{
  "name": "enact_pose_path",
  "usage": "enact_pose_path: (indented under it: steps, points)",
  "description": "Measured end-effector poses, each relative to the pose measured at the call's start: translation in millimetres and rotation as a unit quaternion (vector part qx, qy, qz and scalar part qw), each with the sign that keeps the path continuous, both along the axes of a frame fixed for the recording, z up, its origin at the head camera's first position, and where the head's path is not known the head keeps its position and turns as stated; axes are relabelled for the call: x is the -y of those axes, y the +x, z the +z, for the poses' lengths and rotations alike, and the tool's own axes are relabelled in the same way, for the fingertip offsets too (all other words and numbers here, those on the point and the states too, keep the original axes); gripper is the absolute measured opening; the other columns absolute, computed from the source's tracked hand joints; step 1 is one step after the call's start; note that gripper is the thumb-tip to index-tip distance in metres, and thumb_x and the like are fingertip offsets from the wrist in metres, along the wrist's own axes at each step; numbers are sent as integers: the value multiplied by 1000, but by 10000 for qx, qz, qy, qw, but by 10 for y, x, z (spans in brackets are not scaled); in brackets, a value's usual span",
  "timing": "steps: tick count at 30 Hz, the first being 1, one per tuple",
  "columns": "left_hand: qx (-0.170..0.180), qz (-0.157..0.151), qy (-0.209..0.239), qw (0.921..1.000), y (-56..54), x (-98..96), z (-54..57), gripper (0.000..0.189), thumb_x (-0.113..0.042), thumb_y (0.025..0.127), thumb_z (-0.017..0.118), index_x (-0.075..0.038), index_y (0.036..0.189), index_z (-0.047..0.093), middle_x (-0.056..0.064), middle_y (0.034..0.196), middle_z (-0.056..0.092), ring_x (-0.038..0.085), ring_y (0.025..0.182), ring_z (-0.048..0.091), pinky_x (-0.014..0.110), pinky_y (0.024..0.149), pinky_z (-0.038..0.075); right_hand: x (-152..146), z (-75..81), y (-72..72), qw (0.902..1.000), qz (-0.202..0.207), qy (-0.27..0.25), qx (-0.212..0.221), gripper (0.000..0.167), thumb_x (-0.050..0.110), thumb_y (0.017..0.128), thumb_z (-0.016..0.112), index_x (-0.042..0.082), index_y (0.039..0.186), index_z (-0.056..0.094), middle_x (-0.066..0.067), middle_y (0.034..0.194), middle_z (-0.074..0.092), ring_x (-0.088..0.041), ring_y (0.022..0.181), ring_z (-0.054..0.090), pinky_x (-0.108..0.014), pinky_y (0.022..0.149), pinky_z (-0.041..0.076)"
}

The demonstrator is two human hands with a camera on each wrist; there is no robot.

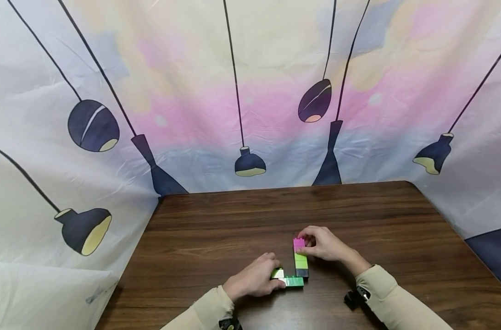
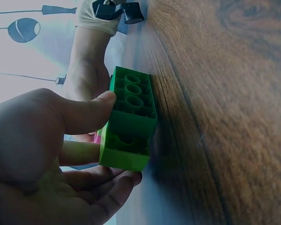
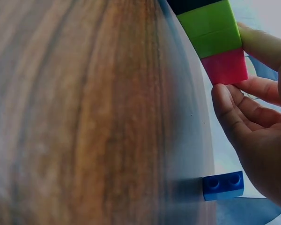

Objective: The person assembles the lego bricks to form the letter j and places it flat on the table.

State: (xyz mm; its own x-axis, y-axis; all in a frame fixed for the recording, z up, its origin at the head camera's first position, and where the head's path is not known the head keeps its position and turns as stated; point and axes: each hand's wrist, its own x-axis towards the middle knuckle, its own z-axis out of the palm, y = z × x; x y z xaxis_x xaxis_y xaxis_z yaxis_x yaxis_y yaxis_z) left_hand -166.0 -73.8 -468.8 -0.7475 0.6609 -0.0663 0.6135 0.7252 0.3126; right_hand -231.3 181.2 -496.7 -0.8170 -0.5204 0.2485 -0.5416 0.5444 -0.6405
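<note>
In my left hand [image 1: 256, 277] I hold a long green toy brick [image 1: 294, 282] joined to a lime brick [image 1: 277, 273]. The left wrist view shows the hollow underside of the green brick [image 2: 136, 115], with the thumb on its edge and fingers by the lime brick [image 2: 124, 157]. My right hand [image 1: 326, 245] pinches the far end of a column of bricks, at the pink brick [image 1: 298, 243]. Lime bricks [image 1: 301, 261] make up the column's middle, and a black brick [image 1: 302, 273] forms its near end, close to the green brick. Whether these two touch cannot be told.
A small blue brick [image 3: 223, 186] with two studs showing stands on the brown wooden table [image 1: 217, 229], below the right hand in the right wrist view. Behind the table hangs a cloth backdrop [image 1: 275, 119] printed with lamps. Dark wrist cameras [image 1: 351, 300] sit at both cuffs.
</note>
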Motion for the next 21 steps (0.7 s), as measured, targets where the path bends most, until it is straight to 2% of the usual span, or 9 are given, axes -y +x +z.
enact_pose_path:
  steps: [8, 10, 15, 21]
  points:
    - [3, -151, 147, 9998, -2, 12, 1, 34, -39, 86, 72, -11, 105, 71, -10, 86, 48, 6, 84, 49, 26, 88, 45, 3, -2, -1, 9996, 3, 183, 197, 34, 41, 82, 76, 14, 102, 68, 9, 85, 61, -4, 74, 58, -22, 65, 50]
    - [79, -163, 160, 9997, -2, 12, 6, 34, -39, 87, 72, -11, 104, 71, -10, 85, 47, 5, 80, 45, 23, 81, 44, 4, 2, 0, 9994, 46, 243, 260, 35, 42, 83, 75, 14, 103, 68, 9, 86, 61, -3, 75, 57, -21, 66, 50]
    - [386, -123, 114, 9991, -3, 8, 2, 35, -41, 89, 69, -11, 106, 71, -10, 84, 45, 4, 76, 42, 19, 72, 40, 1, -11, -4, 9985, 176, 340, 391, 37, 43, 85, 73, 13, 105, 68, 9, 87, 62, -1, 75, 56, -21, 66, 50]
    - [525, -113, 64, 9985, -10, 4, 15, 35, -42, 90, 68, -11, 105, 71, -10, 84, 45, 5, 75, 42, 20, 69, 39, -1, -21, -20, 9983, 192, 401, 372, 35, 42, 85, 73, 13, 103, 69, 10, 86, 62, 0, 74, 56, -21, 65, 49]
